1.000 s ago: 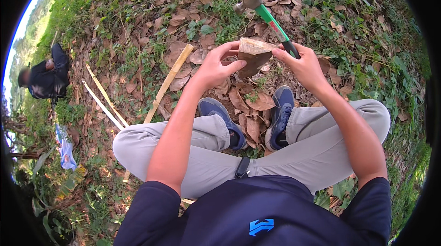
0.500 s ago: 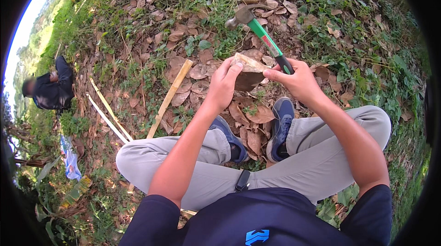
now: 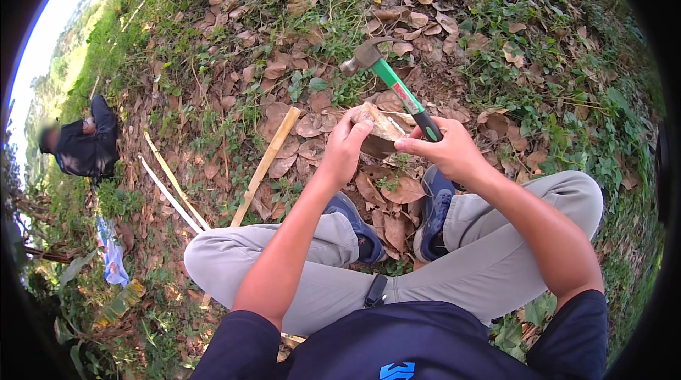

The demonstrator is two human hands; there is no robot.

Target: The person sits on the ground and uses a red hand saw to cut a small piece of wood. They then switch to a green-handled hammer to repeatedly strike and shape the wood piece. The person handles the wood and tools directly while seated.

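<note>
My left hand [image 3: 343, 152] is closed on the left end of a rough chunk [image 3: 383, 122], pale on top and dark brown on its side. I cannot tell whether it is wood or stone. Fingers of my right hand [image 3: 452, 152] wrap the black grip end of a claw hammer [image 3: 401, 89] with a green handle. Its steel head points up and to the left, beyond the chunk. My right thumb lies against the chunk's right end. Something thin and pale shows beside the chunk's top edge, too small to name.
Left of my knee lie a thick split bamboo strip [image 3: 268, 161] and two thinner pale strips [image 3: 167, 188]. My blue shoes [image 3: 434, 213] stand below the chunk on dry leaves. Far left, a person in dark clothes [image 3: 85, 142] sits near a blue-white plastic bag [image 3: 113, 259].
The hammer and my right hand have shifted slightly left and down. The chunk has tilted and dropped a little, still in my left hand.
</note>
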